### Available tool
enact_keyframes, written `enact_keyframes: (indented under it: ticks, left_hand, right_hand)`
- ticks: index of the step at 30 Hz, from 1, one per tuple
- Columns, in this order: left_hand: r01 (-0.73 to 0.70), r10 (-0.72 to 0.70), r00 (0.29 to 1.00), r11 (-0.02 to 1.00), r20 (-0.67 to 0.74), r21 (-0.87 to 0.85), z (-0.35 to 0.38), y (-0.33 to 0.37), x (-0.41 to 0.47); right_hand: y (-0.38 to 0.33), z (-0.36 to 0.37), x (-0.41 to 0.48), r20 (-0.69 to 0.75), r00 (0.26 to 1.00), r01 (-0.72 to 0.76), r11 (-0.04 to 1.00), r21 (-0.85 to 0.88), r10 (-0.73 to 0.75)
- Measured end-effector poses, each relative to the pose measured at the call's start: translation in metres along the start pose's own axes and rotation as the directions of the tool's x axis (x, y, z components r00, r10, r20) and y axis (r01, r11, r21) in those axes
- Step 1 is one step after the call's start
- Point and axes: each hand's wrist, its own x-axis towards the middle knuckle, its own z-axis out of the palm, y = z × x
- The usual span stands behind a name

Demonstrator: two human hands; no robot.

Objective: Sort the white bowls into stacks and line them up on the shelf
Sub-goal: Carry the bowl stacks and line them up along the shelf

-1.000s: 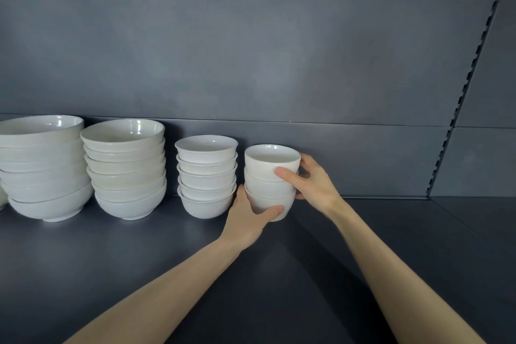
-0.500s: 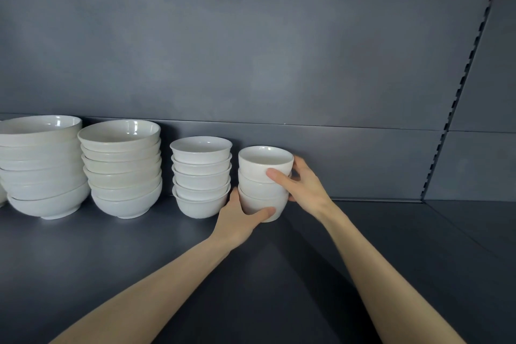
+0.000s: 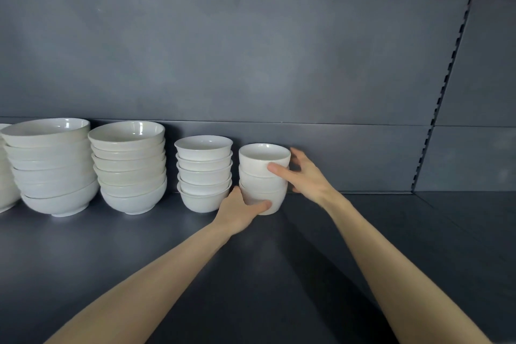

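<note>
Both hands at 3-bowl stack (image 3: pixel 262 184), R end of row on shelf (image 3: pixel 363 232).
L hand (image 3: pixel 237 209) grips bottom bowl (image 3: pixel 276 202), thumb across front, fingers hidden behind; R hand (image 3: pixel 307 179) thumb on top bowl (image 3: pixel 259 162), fingers splayed wide off it. Bowls nested upright; 5-bowl stack (image 3: pixel 203 176) just beside, to L.

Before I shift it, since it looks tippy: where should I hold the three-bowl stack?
Grip the bottom bowl from the front left, as the left hand does, and steady the top bowl from the right, where the thumb of the right hand rests. The stack is tall and narrow, so one hold might tip it.
</note>
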Motion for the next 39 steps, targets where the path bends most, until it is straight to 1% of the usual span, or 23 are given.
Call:
enact_keyframes:
  ticks: [5, 8, 10, 13, 17, 19, 22, 24, 26, 30, 33, 35, 39]
  left_hand:
    - [-0.026, 0.026, 1.0, 0.992, 0.003, 0.124, -0.015, 0.009, -0.02]
    - [-0.106, 0.095, 0.994, 0.955, 0.054, 0.277, -0.017, 0.02, -0.036]
    - [-0.184, 0.145, 0.981, 0.915, 0.132, 0.358, -0.012, 0.033, -0.046]
    - [-0.331, 0.229, 0.931, 0.856, 0.283, 0.396, 0.009, 0.066, -0.055]
    - [-0.531, 0.393, 0.842, 0.726, 0.369, 0.438, 0.051, 0.124, -0.067]
    - [-0.621, 0.476, 0.782, 0.646, 0.402, 0.443, 0.076, 0.154, -0.074]
    - [-0.738, 0.588, 0.674, 0.523, 0.446, 0.425, 0.118, 0.197, -0.088]
    - [-0.79, 0.646, 0.611, 0.459, 0.458, 0.407, 0.15, 0.223, -0.099]
    - [-0.818, 0.684, 0.569, 0.419, 0.456, 0.393, 0.186, 0.246, -0.111]
    - [-0.853, 0.722, 0.516, 0.382, 0.461, 0.356, 0.27, 0.295, -0.141]
    - [-0.865, 0.74, 0.493, 0.361, 0.457, 0.349, 0.316, 0.315, -0.154]
    - [-0.875, 0.757, 0.474, 0.351, 0.45, 0.333, 0.357, 0.33, -0.163]
    - [-0.893, 0.749, 0.443, 0.317, 0.492, 0.321, 0.424, 0.364, -0.172]
  right_hand:
    - [-0.008, -0.019, -0.029, -0.06, 0.998, -0.002, 0.982, -0.188, -0.01]
    - [-0.009, -0.038, -0.055, -0.099, 0.995, -0.027, 0.942, -0.334, -0.006]
    - [-0.007, -0.056, -0.075, -0.116, 0.993, -0.072, 0.903, -0.423, 0.024]
    - [-0.006, -0.093, -0.101, -0.15, 0.986, -0.138, 0.837, -0.53, 0.068]
    - [-0.008, -0.157, -0.138, -0.263, 0.962, -0.225, 0.743, -0.63, 0.068]
    - [-0.009, -0.192, -0.16, -0.326, 0.944, -0.268, 0.703, -0.659, 0.054]
    - [-0.006, -0.246, -0.196, -0.396, 0.918, -0.324, 0.641, -0.696, 0.033]
    - [0.0, -0.283, -0.221, -0.445, 0.895, -0.377, 0.596, -0.709, 0.037]
    - [0.008, -0.318, -0.246, -0.483, 0.875, -0.415, 0.564, -0.714, 0.032]
    - [0.027, -0.399, -0.3, -0.531, 0.845, -0.483, 0.504, -0.716, 0.055]
    - [0.043, -0.442, -0.328, -0.56, 0.825, -0.527, 0.466, -0.711, 0.079]
    - [0.057, -0.477, -0.347, -0.574, 0.813, -0.546, 0.461, -0.7, 0.092]
    - [0.082, -0.542, -0.37, -0.586, 0.801, -0.57, 0.463, -0.679, 0.126]
